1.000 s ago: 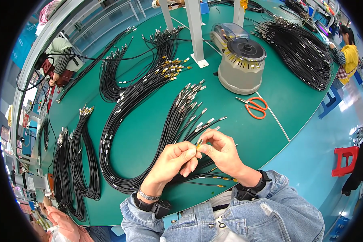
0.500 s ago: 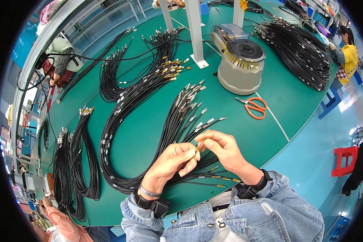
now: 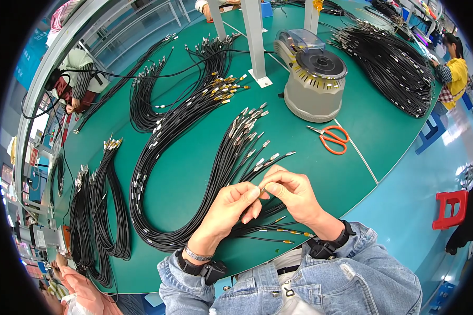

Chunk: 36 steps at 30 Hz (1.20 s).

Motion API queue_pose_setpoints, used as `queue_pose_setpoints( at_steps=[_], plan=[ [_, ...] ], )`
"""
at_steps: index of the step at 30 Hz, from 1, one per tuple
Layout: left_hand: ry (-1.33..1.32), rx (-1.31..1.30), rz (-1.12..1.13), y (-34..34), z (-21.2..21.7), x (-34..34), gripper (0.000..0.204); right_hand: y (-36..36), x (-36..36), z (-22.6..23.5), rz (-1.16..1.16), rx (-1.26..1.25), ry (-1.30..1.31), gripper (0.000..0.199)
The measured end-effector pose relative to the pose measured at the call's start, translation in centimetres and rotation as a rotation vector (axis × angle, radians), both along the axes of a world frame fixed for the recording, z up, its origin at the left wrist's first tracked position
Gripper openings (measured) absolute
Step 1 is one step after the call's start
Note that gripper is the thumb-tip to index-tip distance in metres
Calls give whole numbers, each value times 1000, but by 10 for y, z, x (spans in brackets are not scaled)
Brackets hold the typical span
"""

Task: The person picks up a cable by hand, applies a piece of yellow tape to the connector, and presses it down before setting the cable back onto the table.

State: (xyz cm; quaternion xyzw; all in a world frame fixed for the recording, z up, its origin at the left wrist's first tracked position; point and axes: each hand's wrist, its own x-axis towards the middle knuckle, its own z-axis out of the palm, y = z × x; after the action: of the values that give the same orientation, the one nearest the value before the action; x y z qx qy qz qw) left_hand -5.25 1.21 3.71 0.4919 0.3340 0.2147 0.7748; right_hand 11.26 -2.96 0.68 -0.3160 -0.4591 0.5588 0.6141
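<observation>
My left hand (image 3: 231, 207) and my right hand (image 3: 294, 197) meet tip to tip above the green table (image 3: 320, 173). Thumbs and forefingers of both pinch the end of a thin black cable (image 3: 262, 191), most of which the fingers hide. Beneath and behind them runs a large curved bundle of black cables (image 3: 142, 194) with white tags and metal ends. Below my right hand lie several loose cable ends with yellow wraps (image 3: 281, 230). Orange-handled scissors (image 3: 333, 140) rest open, beyond my right hand.
A round grey tape dispenser (image 3: 315, 94) stands beyond the scissors, beside metal posts (image 3: 255, 47). More cable bundles lie at the left (image 3: 110, 210) and far right (image 3: 389, 68). Co-workers sit around the table. A red stool (image 3: 450, 209) stands on the floor at right.
My right fingertips have come down and closed onto the cable end beside my left fingertips. The yellow bit seen there before is now mostly covered. My left wrist has shifted slightly right.
</observation>
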Motion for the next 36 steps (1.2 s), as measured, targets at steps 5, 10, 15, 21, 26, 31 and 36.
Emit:
queue_pose_setpoints(
  at_steps=[5, 10, 15, 21, 26, 31, 36],
  plan=[
    [1, 15, -36, 2, -6, -1, 24, -1, -3, -5, -40, 4, -6, 13],
    [-59, -110, -93, 6, -7, -2, 20, -1, -5, -9, -36, -27, 57, 15],
    [-88, -187, -111, 7, -7, -4, 19, -1, -5, -11, 12, -80, 139, 16],
    [-93, -219, -126, 10, -8, -6, 18, 0, -5, -11, -2, -76, 136, 16],
    [-72, -216, -153, 11, -8, -8, 18, -1, -3, -12, -3, -80, 88, 14],
    [153, 124, -42, 5, -6, -1, 17, -3, 6, -9, -45, -100, 7, 13],
    [309, 462, 170, 8, -14, -2, 10, -3, 33, -6, -79, -89, -368, 12]
  ],
)
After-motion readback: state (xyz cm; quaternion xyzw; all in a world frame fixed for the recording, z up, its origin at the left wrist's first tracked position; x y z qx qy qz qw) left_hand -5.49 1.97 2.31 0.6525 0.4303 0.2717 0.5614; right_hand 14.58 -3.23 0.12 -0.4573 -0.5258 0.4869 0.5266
